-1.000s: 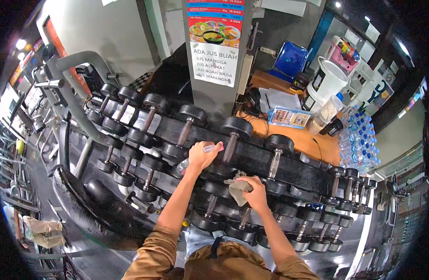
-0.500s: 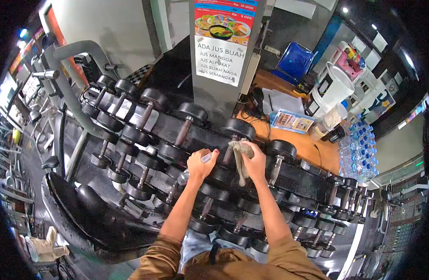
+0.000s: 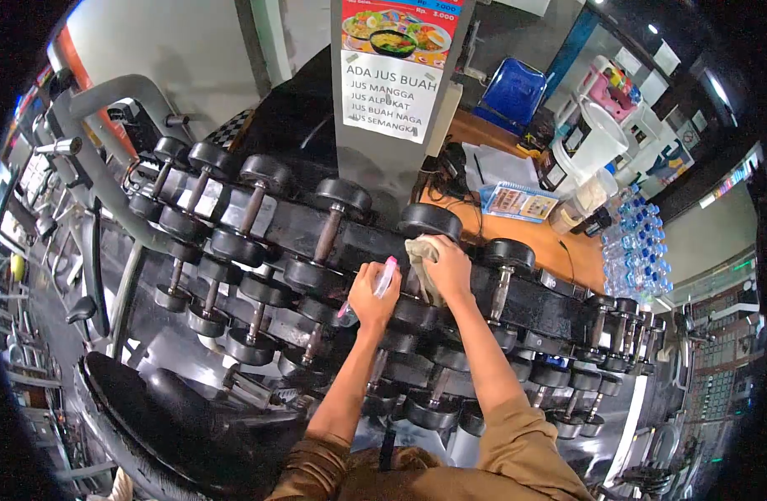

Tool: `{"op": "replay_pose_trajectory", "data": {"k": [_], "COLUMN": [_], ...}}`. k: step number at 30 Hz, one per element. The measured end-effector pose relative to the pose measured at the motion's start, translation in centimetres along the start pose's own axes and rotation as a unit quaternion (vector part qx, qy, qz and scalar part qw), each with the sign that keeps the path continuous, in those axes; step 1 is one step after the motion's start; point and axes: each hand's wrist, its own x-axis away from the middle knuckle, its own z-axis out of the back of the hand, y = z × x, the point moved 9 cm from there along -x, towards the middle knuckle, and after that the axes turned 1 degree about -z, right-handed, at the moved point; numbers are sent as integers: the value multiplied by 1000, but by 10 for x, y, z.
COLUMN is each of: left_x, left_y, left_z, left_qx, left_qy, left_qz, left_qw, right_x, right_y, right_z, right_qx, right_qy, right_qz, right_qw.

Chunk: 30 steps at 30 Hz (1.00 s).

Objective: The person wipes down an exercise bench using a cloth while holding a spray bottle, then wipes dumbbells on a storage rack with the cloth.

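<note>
My left hand (image 3: 370,299) is closed around a small clear spray bottle (image 3: 386,277) with pink parts, held tilted above the rack. In my right hand (image 3: 450,271) is a bunched beige cloth (image 3: 421,257). The cloth lies against the handle area of a black dumbbell (image 3: 430,220) on the upper tier; hand and cloth cover most of that handle. To the left sits another dumbbell (image 3: 328,235) with a worn metal handle, and to the right a further dumbbell (image 3: 502,288) with a silver handle.
More dumbbells fill both tiers of the rack (image 3: 296,230). Behind it stands a wooden desk (image 3: 550,249) with a spiral calendar (image 3: 519,203), tubs and several water bottles (image 3: 634,250). A grey pillar (image 3: 375,163) carries menu signs. A black padded bench (image 3: 175,409) is at lower left.
My left hand has moved right and slightly up, turning the spray bottle more upright and nearer the cloth. My right hand has lowered the cloth closer against the dumbbell handle.
</note>
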Motion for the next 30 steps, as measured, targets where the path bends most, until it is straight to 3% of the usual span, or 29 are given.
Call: {"op": "replay_pose_trajectory", "data": {"k": [3,8,10,15,19,25,27,30], "left_x": [4,3,3,2,1,4,4,3], "left_y": [-10,-13,-12,-12,-12,-17,-17,-13], "left_z": [0,1,0,0,0,0,0,1], "left_qx": [29,34,39,43,45,60,67,61], "left_qy": [16,26,23,8,6,19,23,15], "left_qz": [20,26,26,33,34,34,28,20], "left_qw": [999,999,999,998,998,997,997,998], "right_x": [3,16,22,15,10,10,2,-1], "right_y": [-7,-8,-21,-30,-34,-26,-12,-14], "right_z": [-6,-13,-17,-27,-27,-18,-8,-10], "right_qx": [32,26,42,76,100,103,90,81], "right_qy": [-12,-107,-190,-262,-233,-94,-33,-31], "right_qz": [25,76,123,186,225,159,94,93], "right_qw": [999,991,973,944,941,977,991,992]}}
